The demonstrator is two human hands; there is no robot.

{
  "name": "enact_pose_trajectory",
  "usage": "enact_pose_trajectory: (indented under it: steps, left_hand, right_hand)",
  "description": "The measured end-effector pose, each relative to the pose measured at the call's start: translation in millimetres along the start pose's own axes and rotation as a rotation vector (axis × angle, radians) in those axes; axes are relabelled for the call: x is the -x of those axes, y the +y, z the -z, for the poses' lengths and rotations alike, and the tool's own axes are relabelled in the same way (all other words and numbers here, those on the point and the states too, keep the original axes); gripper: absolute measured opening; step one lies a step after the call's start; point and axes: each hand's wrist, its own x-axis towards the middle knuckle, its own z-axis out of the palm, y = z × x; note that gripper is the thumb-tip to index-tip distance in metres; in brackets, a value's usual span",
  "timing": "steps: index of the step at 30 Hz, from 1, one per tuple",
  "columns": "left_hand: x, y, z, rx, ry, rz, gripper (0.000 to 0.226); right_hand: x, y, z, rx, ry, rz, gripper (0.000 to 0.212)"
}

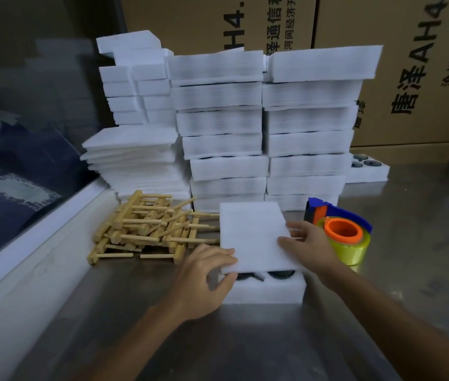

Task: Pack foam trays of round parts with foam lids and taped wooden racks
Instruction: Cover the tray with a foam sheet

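Brushed steel table point(286, 339), soft white foam lid point(253, 235), both hands gripping.

Foam lid point(253, 235), tray point(264, 291), stacks point(311, 119): white; round parts point(281, 274) dark; wooden racks point(149, 226) pale tan; tape roll point(352, 244) yellow, orange core, blue dispenser point(317, 207); boxes point(415, 78) brown, black print; table point(245, 339) grey steel

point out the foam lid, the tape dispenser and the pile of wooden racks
foam lid point(255, 237), head view, middle of its flat top face
tape dispenser point(344, 231), head view, orange core of the roll
pile of wooden racks point(149, 226), head view, centre of the heap
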Motion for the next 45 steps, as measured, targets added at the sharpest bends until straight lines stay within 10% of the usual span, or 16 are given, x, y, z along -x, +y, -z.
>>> enact_pose_trajectory:
  steps: [7, 14, 31, 40, 45]
  left_hand:
    - [-25, 4, -12, 0.129, 0.151, 0.167, 0.007]
    - [-64, -7, -30, 0.156, -0.14, 0.614, 0.055]
    - [-57, -11, -30, 0.035, -0.043, 0.573, 0.039]
    - [-55, -50, 16, -0.692, -0.002, 0.239, 0.022]
    - [-58, -62, 31, -0.731, 0.053, 0.508, 0.041]
  right_hand:
    - [5, 3, 1, -0.004, 0.002, -0.022, 0.041]
    - [3, 9, 0, 0.016, 0.028, -0.095, 0.035]
    - [1, -21, -33, 0.843, -0.127, 0.176, 0.072]
    - [2, -25, -35, 0.875, -0.046, 0.215, 0.062]
    - [3, -25, -35, 0.864, -0.046, 0.204, 0.063]
